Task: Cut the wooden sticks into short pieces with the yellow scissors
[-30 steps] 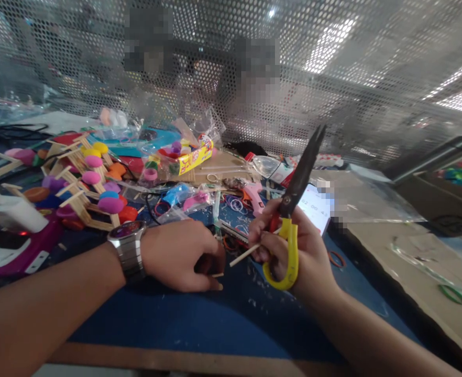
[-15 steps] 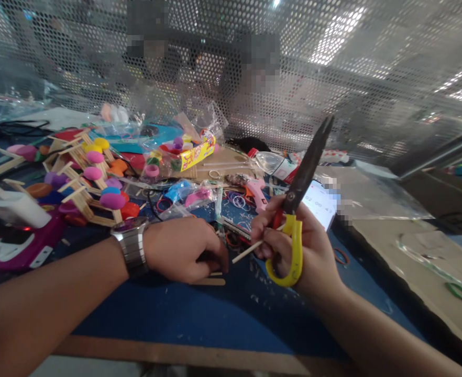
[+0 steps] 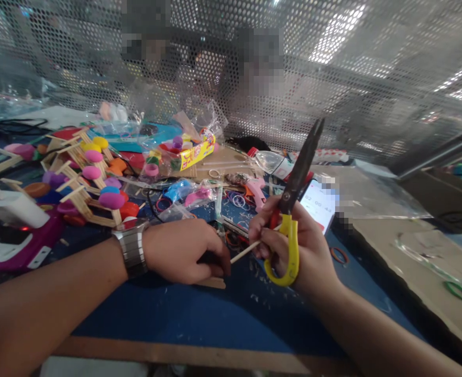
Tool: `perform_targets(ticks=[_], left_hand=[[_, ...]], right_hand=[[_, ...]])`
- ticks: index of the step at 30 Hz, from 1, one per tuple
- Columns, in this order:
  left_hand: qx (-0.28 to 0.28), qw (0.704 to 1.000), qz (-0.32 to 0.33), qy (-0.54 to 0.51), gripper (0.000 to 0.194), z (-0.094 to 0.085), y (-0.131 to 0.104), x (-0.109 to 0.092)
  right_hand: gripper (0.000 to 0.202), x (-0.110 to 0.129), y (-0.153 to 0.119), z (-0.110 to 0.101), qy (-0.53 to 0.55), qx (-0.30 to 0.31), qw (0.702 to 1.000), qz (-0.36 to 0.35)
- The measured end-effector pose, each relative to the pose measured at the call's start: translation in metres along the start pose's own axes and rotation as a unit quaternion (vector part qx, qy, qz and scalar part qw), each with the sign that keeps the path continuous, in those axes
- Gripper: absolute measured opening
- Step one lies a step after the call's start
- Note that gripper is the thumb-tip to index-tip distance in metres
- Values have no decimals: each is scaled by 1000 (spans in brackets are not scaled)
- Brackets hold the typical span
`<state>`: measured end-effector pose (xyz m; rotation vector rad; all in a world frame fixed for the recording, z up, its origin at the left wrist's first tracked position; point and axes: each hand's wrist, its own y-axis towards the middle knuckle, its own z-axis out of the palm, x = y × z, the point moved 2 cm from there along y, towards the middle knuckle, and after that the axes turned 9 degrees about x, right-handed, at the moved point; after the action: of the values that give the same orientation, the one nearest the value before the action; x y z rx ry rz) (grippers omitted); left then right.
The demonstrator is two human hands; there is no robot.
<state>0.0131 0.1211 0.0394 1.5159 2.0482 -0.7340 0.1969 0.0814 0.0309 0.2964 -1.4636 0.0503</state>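
Note:
My right hand (image 3: 289, 246) grips a pair of scissors (image 3: 292, 193) with yellow handles, its dark blades pointing up and away. Between the fingers of that same hand runs a thin wooden stick (image 3: 242, 253), slanting down to the left. Its lower end meets the fingertips of my left hand (image 3: 187, 251). That hand is closed low over the blue tabletop, wearing a metal-band watch (image 3: 132, 248). Flat popsicle sticks (image 3: 214, 283) stick out from beneath its fingers; the rest of them is hidden by the hand.
Left stands a popsicle-stick build (image 3: 85, 183) with coloured round pieces, beside a purple power strip (image 3: 22, 243). Behind my hands lie a pink glue gun (image 3: 256, 191), a bottle (image 3: 272, 163), a lit phone (image 3: 318, 205) and rubber bands (image 3: 239, 201). Cardboard (image 3: 372, 251) is at right; a perforated metal screen (image 3: 215, 99) rises behind.
My right hand with the scissors and thin stick has shifted slightly left, bringing the stick's end to my left fingertips. The popsicle sticks under my left hand now lie closer together.

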Motion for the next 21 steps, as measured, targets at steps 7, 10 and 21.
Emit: perform_targets(ticks=[7,10,21], left_hand=[[-2,1000,-9,-30,22,-1,-1,1],[-7,999,-9,-40,24,0,0,0],[14,999,45,0,19,2,3,-3]], right_hand=[[23,0,-1,-1,-1,8,1000,-6],[23,0,0,0,-7,5,1000,-3],[26,0,1,1,-8,-3,1000,-2]])
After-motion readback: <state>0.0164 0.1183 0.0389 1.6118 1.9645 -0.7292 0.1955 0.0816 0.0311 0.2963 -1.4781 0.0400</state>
